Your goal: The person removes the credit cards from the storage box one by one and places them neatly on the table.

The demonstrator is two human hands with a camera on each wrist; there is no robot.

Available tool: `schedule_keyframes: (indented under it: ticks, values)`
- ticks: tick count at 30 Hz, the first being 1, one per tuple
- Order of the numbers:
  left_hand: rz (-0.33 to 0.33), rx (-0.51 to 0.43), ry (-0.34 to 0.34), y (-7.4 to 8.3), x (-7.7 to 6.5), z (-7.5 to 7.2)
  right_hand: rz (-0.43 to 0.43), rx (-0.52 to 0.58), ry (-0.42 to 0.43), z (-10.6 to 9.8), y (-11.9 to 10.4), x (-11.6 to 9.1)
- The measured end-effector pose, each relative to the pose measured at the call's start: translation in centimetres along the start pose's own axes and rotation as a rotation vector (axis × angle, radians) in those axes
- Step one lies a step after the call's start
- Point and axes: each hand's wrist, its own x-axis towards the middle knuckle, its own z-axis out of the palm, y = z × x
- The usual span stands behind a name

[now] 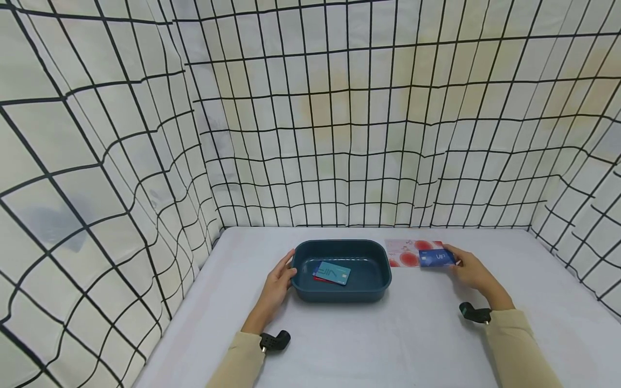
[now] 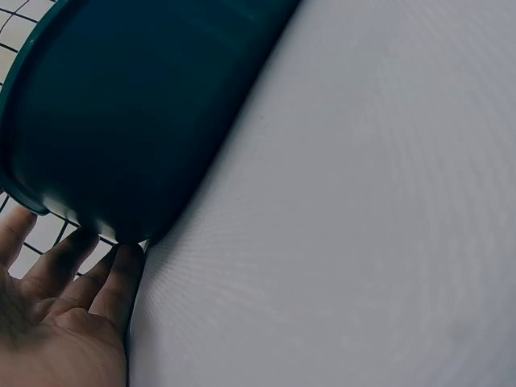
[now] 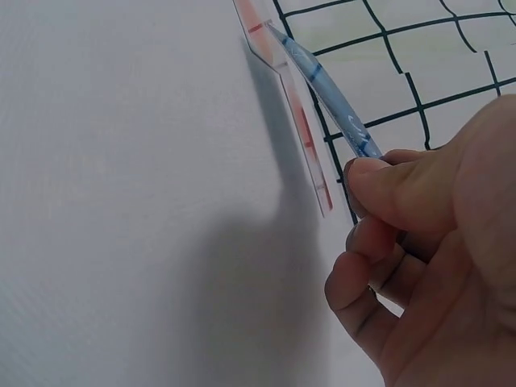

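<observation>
A dark teal plastic bin [image 1: 342, 296] sits on the white table, with a light-teal card [image 1: 333, 272] lying over a red card [image 1: 320, 279] inside it. My left hand [image 1: 277, 281] touches the bin's left end; in the left wrist view, fingertips of the left hand [image 2: 68, 310] meet the bin's outer wall [image 2: 121, 121]. Between thumb and fingers, my right hand [image 1: 469, 269] pinches a blue card [image 1: 433, 258] by its right end. That card [image 3: 334, 97] is tilted over a red-and-white patterned sheet [image 1: 402, 253], seen nearly edge-on in the right wrist view.
White cloth walls with a black grid [image 1: 359, 134] stand behind the table and at both sides. The white tabletop [image 1: 378, 345] stretches in front of the bin. A black wrist device [image 1: 275, 340] sits on the left forearm and another [image 1: 474, 312] on the right.
</observation>
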Motion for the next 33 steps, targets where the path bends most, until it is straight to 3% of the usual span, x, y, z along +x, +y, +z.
schedule_keyframes:
  ticks: [14,33]
  values:
    - [-0.003,-0.002,0.004,-0.09,0.02,0.00,0.119,-0.021,-0.048,-0.25,0.38,0.04]
    - [-0.012,-0.012,0.005,-0.10,0.09,-0.01,0.150,-0.004,-0.127,-0.16,0.24,-0.06]
